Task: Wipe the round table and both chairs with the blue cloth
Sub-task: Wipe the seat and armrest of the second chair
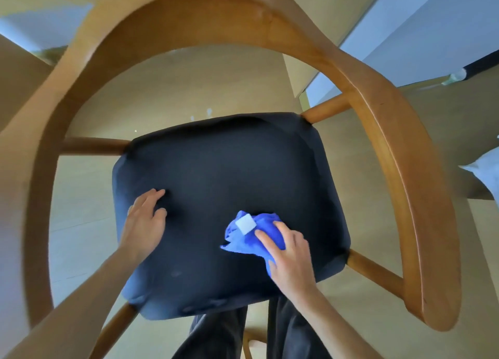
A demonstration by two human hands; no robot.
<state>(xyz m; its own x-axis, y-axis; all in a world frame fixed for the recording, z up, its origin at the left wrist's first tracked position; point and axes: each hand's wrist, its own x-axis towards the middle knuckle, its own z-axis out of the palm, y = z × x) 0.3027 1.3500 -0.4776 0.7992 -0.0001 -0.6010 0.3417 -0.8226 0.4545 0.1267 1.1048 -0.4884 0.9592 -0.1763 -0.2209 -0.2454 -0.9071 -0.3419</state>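
Head view: the blue cloth (253,233), bunched at lower centre of the frame on the chair (216,183) seat, is pressed under the right hand (290,256); soft, light, best gathered whole. The left hand (144,221) is rested flat, holding nothing.

Chair frame (399,132): warm honey-brown wood, plain, faint grain. Seat cushion (224,175): very dark navy, near black, unpatterned. Cloth (259,240): vivid royal blue, solid; small white square tag (245,223) on it. Floor (81,218): pale beige. Trousers (216,337): dark charcoal. Wall panel (432,26): light blue-grey.
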